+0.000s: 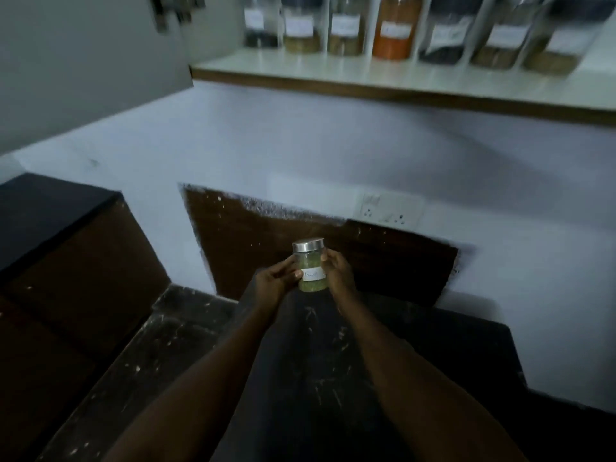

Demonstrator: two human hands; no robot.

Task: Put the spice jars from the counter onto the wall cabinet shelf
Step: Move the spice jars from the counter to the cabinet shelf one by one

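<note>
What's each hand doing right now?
Left hand: fingers grip the spice jar.
Right hand: fingers grip the same spice jar.

I see the shelf (pixel 333 73), white on top with a brown front edge, running across the upper right. Seven jars stand on it in a row near the back: a dark-filled jar (pixel 261 23) at the left, then two tan ones, an orange jar (pixel 395 28), another dark one and two more tan. Below me lies the dark speckled bench (pixel 186 331).
</note>
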